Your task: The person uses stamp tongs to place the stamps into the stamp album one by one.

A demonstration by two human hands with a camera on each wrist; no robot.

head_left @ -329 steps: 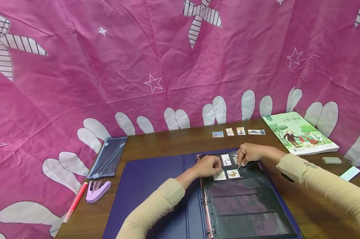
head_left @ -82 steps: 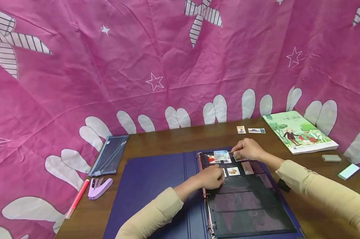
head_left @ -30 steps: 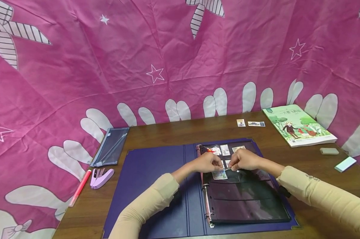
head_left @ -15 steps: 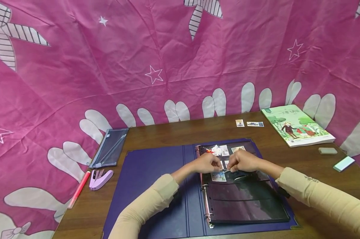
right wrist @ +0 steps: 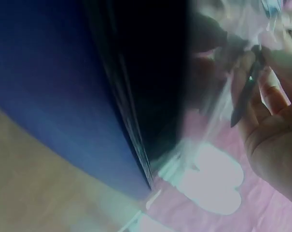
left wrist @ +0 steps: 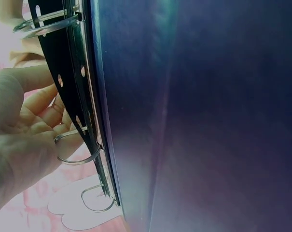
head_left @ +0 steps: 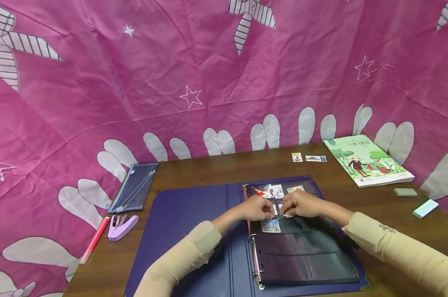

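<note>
A ring-bound stamp album [head_left: 194, 231] lies spread on the table, its black pocket page [head_left: 302, 264] on the right. My left hand [head_left: 256, 207] pinches the edge of a clear pocket strip [head_left: 279, 217], which bows up between both hands. My right hand [head_left: 302, 203] grips tweezers [right wrist: 247, 92], with the tips at that strip. Just below the fingers, a bluish stamp [head_left: 271, 226] lies on the page. Stamps fill part of the top row, among them a red-and-white stamp [head_left: 264, 192] and a pale stamp [head_left: 277, 191]. The hands partly cover the second row's stamps.
Two loose stamps, a small one [head_left: 297, 157] and a long one [head_left: 316, 158], lie behind the album. A green book [head_left: 368, 161], an eraser [head_left: 405, 192] and a pale block [head_left: 425, 208] are right. Left are a zip pouch [head_left: 132, 187], a purple stapler-like tool [head_left: 122, 227] and a red marker [head_left: 94, 240].
Two loose stamps have left the row behind the album. The bluish stamp went from over the top row to below the second. Both hands came together at the strip, which now bows up.
</note>
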